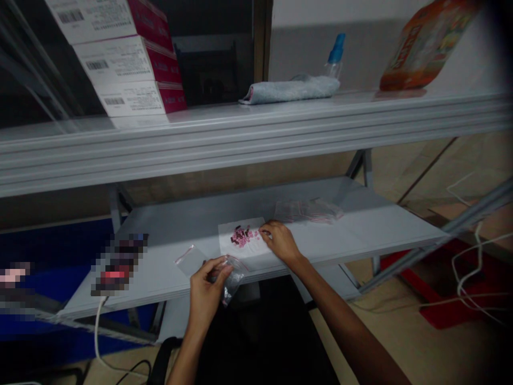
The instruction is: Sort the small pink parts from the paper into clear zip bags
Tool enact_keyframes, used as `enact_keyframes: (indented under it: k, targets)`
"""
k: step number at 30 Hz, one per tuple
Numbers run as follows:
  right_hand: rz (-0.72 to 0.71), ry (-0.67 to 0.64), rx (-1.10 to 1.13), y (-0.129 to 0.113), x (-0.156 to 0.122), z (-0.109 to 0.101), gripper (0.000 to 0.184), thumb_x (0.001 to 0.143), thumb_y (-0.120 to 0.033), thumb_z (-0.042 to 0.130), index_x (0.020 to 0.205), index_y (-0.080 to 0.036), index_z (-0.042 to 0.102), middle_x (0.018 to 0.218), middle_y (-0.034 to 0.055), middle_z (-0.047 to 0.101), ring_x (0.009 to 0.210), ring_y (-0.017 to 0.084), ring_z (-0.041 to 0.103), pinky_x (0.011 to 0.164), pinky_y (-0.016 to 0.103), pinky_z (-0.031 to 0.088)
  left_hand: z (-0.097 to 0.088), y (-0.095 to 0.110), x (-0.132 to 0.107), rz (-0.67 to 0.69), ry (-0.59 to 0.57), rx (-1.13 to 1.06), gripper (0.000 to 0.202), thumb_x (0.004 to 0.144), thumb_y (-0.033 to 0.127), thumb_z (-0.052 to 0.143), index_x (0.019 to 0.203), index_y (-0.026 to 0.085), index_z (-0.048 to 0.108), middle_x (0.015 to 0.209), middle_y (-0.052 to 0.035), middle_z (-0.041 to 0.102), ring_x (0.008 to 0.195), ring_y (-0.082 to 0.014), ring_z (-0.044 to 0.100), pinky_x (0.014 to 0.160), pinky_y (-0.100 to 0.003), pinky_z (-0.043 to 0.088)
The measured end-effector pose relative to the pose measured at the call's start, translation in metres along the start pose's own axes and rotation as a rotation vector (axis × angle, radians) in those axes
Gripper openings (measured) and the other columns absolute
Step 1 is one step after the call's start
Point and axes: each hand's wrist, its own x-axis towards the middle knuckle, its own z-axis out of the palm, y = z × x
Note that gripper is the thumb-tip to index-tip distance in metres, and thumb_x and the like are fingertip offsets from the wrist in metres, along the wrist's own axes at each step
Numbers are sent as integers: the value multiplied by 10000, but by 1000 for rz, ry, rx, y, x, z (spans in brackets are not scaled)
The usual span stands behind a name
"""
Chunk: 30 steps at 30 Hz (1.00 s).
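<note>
Holding a small clear plastic bag [232,279] in the left hand [206,291], the person reaches over a low grey shelf [372,224]. The left fingers are curled, and the thumb pinches the top of the bag against them, so the crumpled bag hangs down below the hand. The right hand [281,241] rests at the edge of a white paper sheet [240,252]. Its fingertips [265,231] are pressed close together, just beside a small heap of pink and dark pieces [241,236], but I cannot tell if they pinch one piece. This heap lies on the sheet, and the sheet lies on the shelf.

Behind the right hand is a pile of clear plastic bags [308,210]. Another small clear bag [189,260] lies flat near the left hand. At the left end of the shelf is a blurred object [118,264] with a white cable [96,337] hanging down.

On the upper shelf [240,140] are three stacked white and red boxes [120,59], a folded grey cloth [290,90], a spray bottle with a blue top [334,56], and a leaning orange package [425,45].
</note>
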Motion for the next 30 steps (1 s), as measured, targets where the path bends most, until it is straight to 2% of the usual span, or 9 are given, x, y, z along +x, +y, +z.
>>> enact_keyframes:
  k: [4,8,10,13,16,19,22,25,30]
  targets:
    - [-8,9,50,-4,0,-5,191,946,-163,529,914,-174,717,966,100,697,942,208,625,875,301,441,-1,0,0,-11,2,-18,280,745,350,755,960,171,767,966,-98,779,887,-243,718,837,-348,547]
    - [-150,44,417,-22,-2,-25,127,937,-236,592,914,-185,707,1013,85,690,984,199,623,899,320,462,-1,1,0,-25,-4,-13,293,752,352,750,973,160,763,980,-108,776,890,-246,716,843,-353,542]
    - [-244,-25,617,-37,-6,-36,114,922,-272,628,909,-195,712,1017,67,692,982,188,632,895,320,477,0,1,0,-24,-16,-12,297,755,352,749,982,160,762,983,-109,775,896,-249,715,852,-358,539]
    - [-323,-165,726,-56,-14,-44,105,899,-288,667,905,-205,733,1059,57,687,1023,186,632,935,341,470,4,2,-1,-18,-34,-26,288,751,344,752,978,166,764,980,-104,774,899,-251,717,867,-367,538]
    - [-352,-223,734,-65,-18,-41,125,893,-305,676,918,-210,753,1122,69,674,1069,198,622,962,368,464,6,3,-2,-1,-51,-38,276,751,342,752,969,173,768,975,-98,776,899,-251,719,873,-368,539]
    - [-363,-205,739,-62,-15,-37,158,924,-300,632,981,-220,756,1139,74,673,1104,200,611,972,371,464,7,3,-2,-8,-44,-32,278,749,343,755,967,172,768,963,-96,779,890,-251,721,863,-367,543]
    - [-253,-58,679,-45,-8,-33,198,958,-255,562,1022,-216,745,1106,77,690,1064,191,627,940,347,485,5,1,-1,-37,-18,-26,298,741,345,762,977,163,764,968,-104,780,899,-257,720,860,-369,543]
    - [-96,86,435,-21,-1,-28,225,941,-190,540,1039,-200,742,1080,94,707,1032,211,634,946,361,478,3,-1,-1,-47,-8,-31,307,740,347,769,981,157,763,974,-108,780,909,-253,719,862,-362,542]
    - [-8,21,226,4,2,-17,255,906,-142,535,1043,-182,747,1028,93,738,948,211,667,883,318,489,0,-4,3,-38,-3,-29,306,755,358,760,983,154,764,967,-104,783,887,-236,720,820,-332,553]
